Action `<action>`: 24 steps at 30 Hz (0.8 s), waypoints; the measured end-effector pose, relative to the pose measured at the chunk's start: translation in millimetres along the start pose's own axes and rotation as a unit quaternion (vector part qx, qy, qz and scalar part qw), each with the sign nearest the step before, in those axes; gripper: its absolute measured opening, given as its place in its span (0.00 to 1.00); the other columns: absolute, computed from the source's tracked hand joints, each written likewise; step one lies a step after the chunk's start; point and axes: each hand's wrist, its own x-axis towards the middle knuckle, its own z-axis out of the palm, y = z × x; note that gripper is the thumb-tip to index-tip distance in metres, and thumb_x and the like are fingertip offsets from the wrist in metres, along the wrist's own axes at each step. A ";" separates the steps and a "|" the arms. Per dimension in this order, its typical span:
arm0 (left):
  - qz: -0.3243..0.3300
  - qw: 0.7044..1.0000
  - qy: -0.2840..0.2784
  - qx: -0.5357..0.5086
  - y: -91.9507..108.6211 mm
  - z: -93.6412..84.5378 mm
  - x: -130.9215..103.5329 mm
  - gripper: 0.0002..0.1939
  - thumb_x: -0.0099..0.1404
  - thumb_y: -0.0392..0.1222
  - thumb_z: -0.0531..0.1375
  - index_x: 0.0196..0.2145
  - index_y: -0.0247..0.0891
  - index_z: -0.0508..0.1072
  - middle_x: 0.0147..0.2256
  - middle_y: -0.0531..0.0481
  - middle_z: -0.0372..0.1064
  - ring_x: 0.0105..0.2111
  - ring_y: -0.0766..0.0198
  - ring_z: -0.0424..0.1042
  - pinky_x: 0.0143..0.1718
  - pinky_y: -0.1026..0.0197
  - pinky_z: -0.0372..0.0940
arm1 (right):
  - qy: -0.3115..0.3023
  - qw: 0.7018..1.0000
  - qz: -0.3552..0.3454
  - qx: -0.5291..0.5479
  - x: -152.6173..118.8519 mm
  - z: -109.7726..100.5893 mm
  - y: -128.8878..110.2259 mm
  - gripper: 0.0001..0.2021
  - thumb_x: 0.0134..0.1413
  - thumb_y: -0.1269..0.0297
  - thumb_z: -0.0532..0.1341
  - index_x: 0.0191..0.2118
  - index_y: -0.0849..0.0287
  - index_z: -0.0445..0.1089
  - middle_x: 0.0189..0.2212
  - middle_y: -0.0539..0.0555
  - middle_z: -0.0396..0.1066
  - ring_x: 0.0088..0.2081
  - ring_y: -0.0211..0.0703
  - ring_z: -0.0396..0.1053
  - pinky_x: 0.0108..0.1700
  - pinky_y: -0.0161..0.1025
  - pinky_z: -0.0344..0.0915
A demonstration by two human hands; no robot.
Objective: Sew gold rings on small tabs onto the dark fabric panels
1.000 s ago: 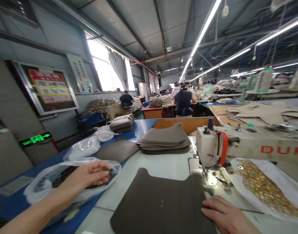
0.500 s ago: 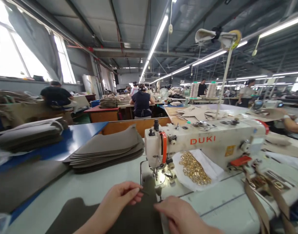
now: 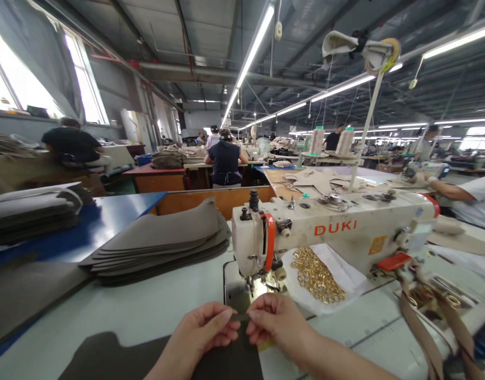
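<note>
Just in front of the sewing machine (image 3: 294, 237), my left hand (image 3: 205, 332) pinches one end of a short, dark olive strip (image 3: 240, 317). My right hand (image 3: 276, 327) grips the strip's other end between thumb and fingers, so it spans the small gap between both hands. Whether the strip is fabric or webbing is too small to tell. Beneath my wrists lies a dark grey-brown cut panel (image 3: 115, 356), its right part reaching toward the needle area. My hands partly cover the needle plate.
Stacked dark panels (image 3: 159, 243) lie left of the machine. Gold metal rings (image 3: 317, 274) rest on white paper behind my right hand. Tan straps (image 3: 420, 327) hang at the right. A co-worker's arm (image 3: 450, 187) reaches in at far right; another person (image 3: 225, 161) sits ahead.
My right hand has moved up and forward to take the strip's free end beside my left hand. The camera view has turned slightly right. At far right, the co-worker's arm has shifted.
</note>
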 end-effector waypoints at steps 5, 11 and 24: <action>-0.007 0.999 -0.019 -0.025 -1.0 -0.7 0.2 0.22 0.44 0.56 0.70 0.29 0.34 0.76 0.25 0.45 0.75 0.25 0.60 0.74 0.30 0.60 0.69 | 0.007 0.999 0.027 0.030 -1.4 0.4 -5.8 0.27 0.30 0.42 0.69 0.28 0.62 0.66 0.20 0.50 0.71 0.20 0.34 0.67 0.24 0.31 0.59; 0.014 0.998 -0.043 0.050 -0.9 4.0 -0.4 0.20 0.45 0.54 0.68 0.31 0.36 0.75 0.24 0.49 0.74 0.24 0.62 0.72 0.29 0.62 0.66 | -0.007 1.000 0.002 -0.026 -1.3 3.1 -4.9 0.23 0.37 0.44 0.66 0.29 0.61 0.65 0.22 0.50 0.70 0.23 0.36 0.68 0.27 0.34 0.62; 0.044 0.989 -0.071 0.120 -4.8 12.0 0.1 0.18 0.47 0.56 0.63 0.26 0.38 0.71 0.18 0.55 0.67 0.18 0.66 0.66 0.21 0.65 0.61 | 0.146 0.759 -0.194 -0.604 -18.9 -95.4 -70.2 0.10 0.55 0.75 0.53 0.34 0.61 0.72 0.33 0.56 0.74 0.35 0.43 0.69 0.38 0.36 0.62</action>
